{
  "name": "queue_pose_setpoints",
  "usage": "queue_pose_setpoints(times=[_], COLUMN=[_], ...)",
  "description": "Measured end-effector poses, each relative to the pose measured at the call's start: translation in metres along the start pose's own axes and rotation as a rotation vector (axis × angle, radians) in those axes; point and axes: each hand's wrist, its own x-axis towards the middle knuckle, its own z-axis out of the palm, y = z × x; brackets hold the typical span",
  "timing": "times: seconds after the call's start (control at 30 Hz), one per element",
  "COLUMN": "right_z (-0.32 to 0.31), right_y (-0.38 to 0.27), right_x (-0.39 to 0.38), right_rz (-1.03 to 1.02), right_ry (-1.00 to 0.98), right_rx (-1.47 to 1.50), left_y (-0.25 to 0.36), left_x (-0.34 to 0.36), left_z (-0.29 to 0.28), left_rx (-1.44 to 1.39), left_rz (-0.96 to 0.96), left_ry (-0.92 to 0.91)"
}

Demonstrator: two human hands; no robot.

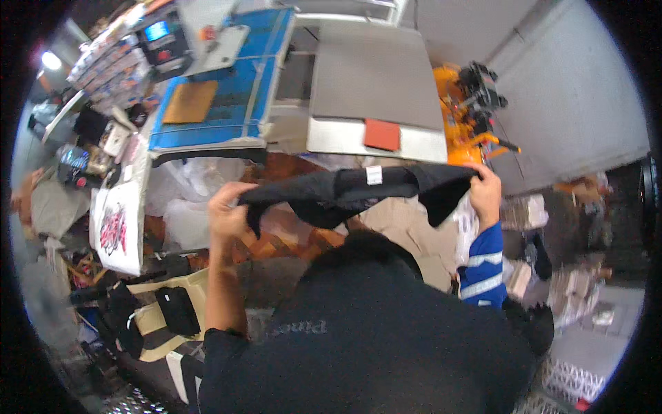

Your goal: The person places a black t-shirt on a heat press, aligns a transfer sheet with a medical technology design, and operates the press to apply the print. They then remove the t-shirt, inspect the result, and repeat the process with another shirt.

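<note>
A black shirt [310,195] stretches between my two hands in front of my body, held up by its two ends. At its middle a small white label [373,174] shows near the collar. My left hand [231,205] grips the left end, and my right hand [485,190] grips the right end. Its lower part hangs in loose dark folds. Beyond it lies a flat grey panel [376,76] over a white board, with a small red pad [381,135] on its near edge.
A blue-topped table [238,96] at the far left bears a brown sheet [190,102]. An orange machine [452,103] stands at the right by a wall. White printed fabric [117,228] hangs at the left, above a cream chair [196,297]. Cardboard [400,224] lies below the shirt.
</note>
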Motion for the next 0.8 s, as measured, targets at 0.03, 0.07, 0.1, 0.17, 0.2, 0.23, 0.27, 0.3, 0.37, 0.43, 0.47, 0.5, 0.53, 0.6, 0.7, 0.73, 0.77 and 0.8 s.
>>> queue_pose_setpoints(times=[0.03, 0.07, 0.1, 0.17, 0.2, 0.23, 0.27, 0.3, 0.37, 0.43, 0.47, 0.5, 0.53, 0.6, 0.7, 0.73, 0.77, 0.8], right_z=[-0.005, -0.004, -0.004, -0.006, 0.004, 0.021, 0.037, 0.055, 0.089, 0.117, 0.128, 0.135, 0.140, 0.143, 0.150, 0.151, 0.152, 0.152], right_y=[0.015, 0.030, 0.037, 0.049, 0.058, 0.065, 0.065, 0.056, 0.019, -0.016, -0.025, -0.030, -0.035, -0.040, -0.031, -0.030, -0.029, -0.030], right_x=[0.001, 0.011, 0.019, 0.029, 0.032, 0.038, 0.040, 0.039, 0.032, 0.026, 0.027, 0.031, 0.034, 0.046, 0.054, 0.054, 0.055, 0.055], right_rz=[0.045, 0.070, 0.108, 0.192, 0.234, 0.279, 0.318, 0.214, 0.160, 0.184, 0.166, 0.106, 0.045, 0.074, 0.024, 0.031, 0.036, 0.041], right_ry=[-0.082, -0.156, -0.200, -0.280, -0.308, -0.334, -0.380, -0.454, -0.507, -0.433, -0.360, -0.314, -0.270, -0.317, -0.324, -0.313, -0.304, -0.294], right_rx=[0.160, 0.346, 0.388, 0.476, 0.493, 0.511, 0.529, 0.356, 0.136, 0.094, 0.088, 0.050, 0.012, -0.035, -0.078, -0.073, -0.066, -0.058], left_y=[0.016, 0.012, 0.003, -0.009, -0.009, -0.006, -0.002, 0.004, 0.001, 0.013, 0.011, 0.012, 0.014, 0.020, 0.017, 0.014, 0.012, 0.010], left_x=[0.011, 0.015, 0.015, 0.039, 0.050, 0.063, 0.069, 0.076, 0.099, 0.115, 0.122, 0.127, 0.129, 0.137, 0.140, 0.139, 0.139, 0.138], left_z=[-0.001, 0.003, 0.009, 0.029, 0.042, 0.057, 0.072, 0.089, 0.140, 0.187, 0.203, 0.219, 0.230, 0.248, 0.257, 0.260, 0.261, 0.263], left_rx=[-0.050, -0.152, -0.349, -0.439, -0.327, -0.214, -0.198, -0.104, 0.125, 0.305, 0.361, 0.401, 0.440, 0.454, 0.456, 0.454, 0.448, 0.443], left_rz=[-0.060, -0.068, -0.165, -0.239, -0.231, -0.219, -0.207, -0.223, -0.142, -0.142, -0.124, -0.091, -0.060, -0.023, 0.016, 0.026, 0.043, 0.059], left_ry=[-0.045, -0.051, -0.038, -0.011, 0.000, 0.004, -0.048, -0.177, -0.378, -0.372, -0.417, -0.398, -0.379, -0.416, -0.425, -0.420, -0.416, -0.410])
